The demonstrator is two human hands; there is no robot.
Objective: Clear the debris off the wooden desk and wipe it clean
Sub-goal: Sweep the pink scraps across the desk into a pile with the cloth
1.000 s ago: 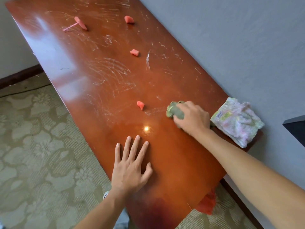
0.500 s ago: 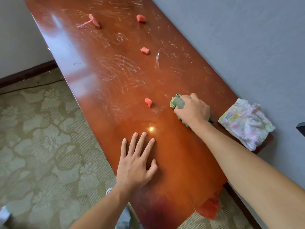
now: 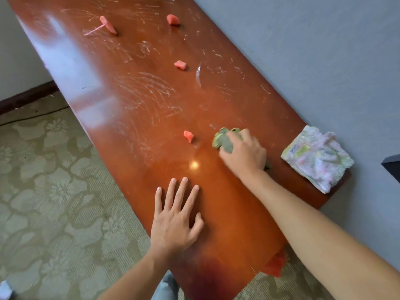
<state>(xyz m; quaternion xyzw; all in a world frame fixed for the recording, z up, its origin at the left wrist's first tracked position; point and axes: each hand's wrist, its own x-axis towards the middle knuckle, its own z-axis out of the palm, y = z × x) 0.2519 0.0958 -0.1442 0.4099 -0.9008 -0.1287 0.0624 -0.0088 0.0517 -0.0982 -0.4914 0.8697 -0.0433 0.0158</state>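
A glossy red-brown wooden desk [image 3: 134,118] runs away from me, streaked with white smears. My right hand [image 3: 244,154] grips a bunched green rag [image 3: 223,139] and presses it on the desk near the wall side. A small pink scrap [image 3: 188,135] lies just left of the rag. Further off are another pink scrap [image 3: 180,64], a pink chunk [image 3: 172,19] and a pink piece with a thin stick [image 3: 106,27]. My left hand [image 3: 176,219] rests flat on the desk with fingers spread, near the front edge.
A folded pale pink and green cloth [image 3: 317,161] sits at the desk's near right corner by the grey wall [image 3: 303,50]. A clear plastic sliver [image 3: 198,72] lies mid-desk. Patterned carpet [image 3: 49,191] is to the left. Something red [image 3: 277,263] lies on the floor under the desk's end.
My right hand with the rag shifted slightly along the desk near the closest pink scrap. My left hand stayed flat in place. The camera view shifted a little.
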